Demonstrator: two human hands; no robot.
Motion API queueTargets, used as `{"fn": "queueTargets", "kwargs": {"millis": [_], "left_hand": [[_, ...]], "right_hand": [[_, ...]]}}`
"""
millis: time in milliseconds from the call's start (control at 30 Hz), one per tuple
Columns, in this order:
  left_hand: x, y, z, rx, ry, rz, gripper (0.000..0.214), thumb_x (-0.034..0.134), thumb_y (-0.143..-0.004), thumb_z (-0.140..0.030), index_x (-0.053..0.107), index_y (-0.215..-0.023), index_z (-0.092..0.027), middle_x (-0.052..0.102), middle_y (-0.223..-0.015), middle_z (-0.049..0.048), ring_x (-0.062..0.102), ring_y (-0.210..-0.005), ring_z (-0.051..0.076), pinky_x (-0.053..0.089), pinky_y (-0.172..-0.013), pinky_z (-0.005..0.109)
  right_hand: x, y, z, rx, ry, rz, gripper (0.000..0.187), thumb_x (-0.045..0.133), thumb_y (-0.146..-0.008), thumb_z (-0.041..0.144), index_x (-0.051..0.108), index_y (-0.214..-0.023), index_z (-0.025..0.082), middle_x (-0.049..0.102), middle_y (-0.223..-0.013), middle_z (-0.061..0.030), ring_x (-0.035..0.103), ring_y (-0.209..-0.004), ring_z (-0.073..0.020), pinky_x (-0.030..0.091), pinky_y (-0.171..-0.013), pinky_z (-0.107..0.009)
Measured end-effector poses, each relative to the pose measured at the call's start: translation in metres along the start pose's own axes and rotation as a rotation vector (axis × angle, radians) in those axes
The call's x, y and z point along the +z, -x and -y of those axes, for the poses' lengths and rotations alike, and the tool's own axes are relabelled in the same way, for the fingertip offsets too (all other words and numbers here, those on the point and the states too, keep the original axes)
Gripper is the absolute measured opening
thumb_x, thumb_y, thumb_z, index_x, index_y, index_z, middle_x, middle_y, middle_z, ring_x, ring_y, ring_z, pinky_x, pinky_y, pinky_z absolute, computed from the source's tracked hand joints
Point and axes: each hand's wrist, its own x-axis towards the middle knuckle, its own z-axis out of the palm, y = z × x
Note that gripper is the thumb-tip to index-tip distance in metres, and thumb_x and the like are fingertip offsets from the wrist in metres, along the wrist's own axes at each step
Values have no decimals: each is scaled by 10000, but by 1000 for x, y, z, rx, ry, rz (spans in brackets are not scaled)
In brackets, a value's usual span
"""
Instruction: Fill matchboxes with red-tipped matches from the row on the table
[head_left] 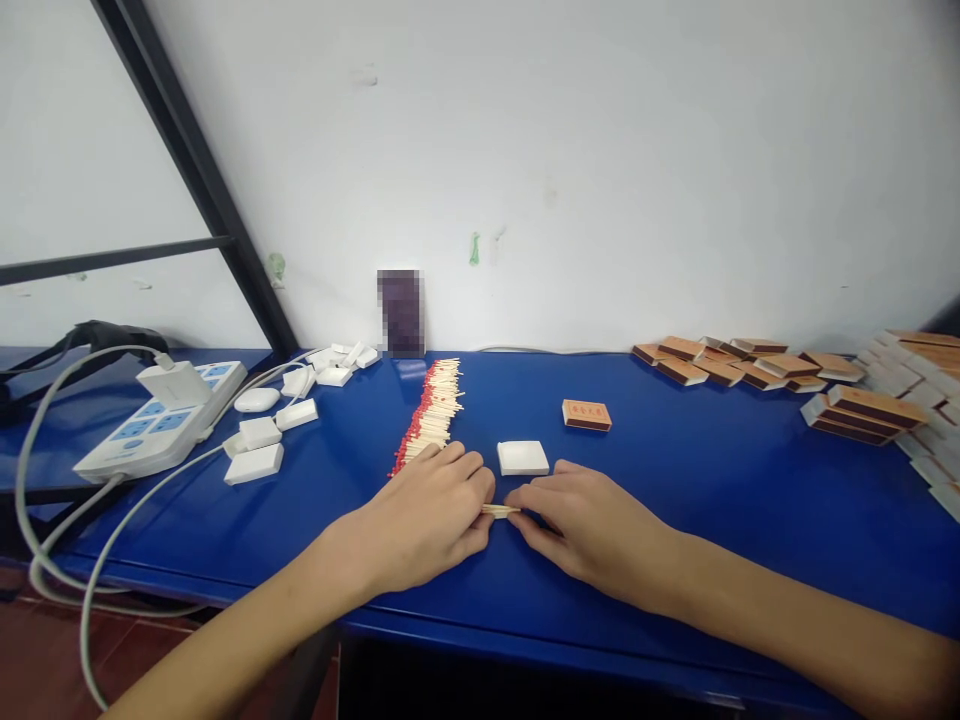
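A small bunch of matchsticks point(498, 510) spans the gap between my hands near the table's front edge. My left hand point(442, 505) is closed around one end, and its fingers hide that part. The fingertips of my right hand point(574, 515) pinch the other end. Just beyond them lies a white matchbox tray point(523, 458). A long row of red-headed matches point(433, 410) runs away from my left hand toward the wall. Farther right, a closed orange-brown matchbox point(587, 414) rests by itself.
At the back right lies a heap of matchboxes point(750, 360), with a larger stack point(877, 410) at the right edge. On the left are several white trays point(255, 463), a power strip point(161, 418) and loose cables. A dark pixelated rectangle point(401, 312) stands against the wall.
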Motion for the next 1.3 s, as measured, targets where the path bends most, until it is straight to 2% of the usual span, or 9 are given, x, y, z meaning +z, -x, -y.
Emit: {"fn": "queueTargets", "kwargs": {"millis": [100, 267, 600, 933, 1067, 1300], "left_hand": [[1, -3, -2, 4, -32, -1, 135, 512, -932, -251, 540, -831, -166, 577, -884, 43, 517, -880, 213, 408, -781, 340], [5, -6, -3, 61, -146, -7, 177, 462, -957, -262, 546, -841, -157, 589, -886, 56, 519, -866, 221, 411, -782, 360], [16, -9, -2, 153, -351, -98, 169, 468, -936, -245, 571, -855, -137, 574, -838, 67, 511, -816, 237, 424, -731, 373], [16, -11, -2, 163, -318, -119, 160, 479, -934, -233, 567, -838, -142, 581, -803, 50, 517, -780, 222, 417, -707, 363], [13, -10, -3, 167, -305, -108, 181, 471, -953, -251, 570, -845, -145, 595, -828, 54, 524, -810, 227, 411, -728, 366], [6, -11, -5, 173, -290, -25, 157, 496, -944, -244, 578, -856, -143, 608, -853, 63, 530, -814, 226, 399, -725, 361]], "right_hand": [[0, 1, -1, 8, 70, 32, 237, 423, -976, 236, 631, -873, 190, 700, -811, -31, 636, -701, -184, 342, -614, -299], [0, 3, 0, 6, 174, 42, 231, 407, -987, 250, 572, -835, 195, 688, -757, -15, 631, -637, -184, 303, -562, -307], [-1, 2, -8, -36, 170, 26, 178, 443, -984, 268, 540, -850, 201, 687, -787, 4, 632, -654, -172, 286, -551, -300], [1, 1, -13, -83, 223, -15, 225, 424, -995, 267, 518, -804, 196, 694, -762, 0, 631, -630, -164, 233, -535, -307], [-2, 3, -15, -96, 191, 14, 217, 456, -978, 263, 506, -777, 200, 689, -748, 4, 621, -616, -153, 217, -522, -304], [-3, 2, -11, -103, 245, 42, 166, 492, -954, 250, 484, -797, 197, 682, -712, 1, 612, -561, -162, 180, -500, -305]]}}
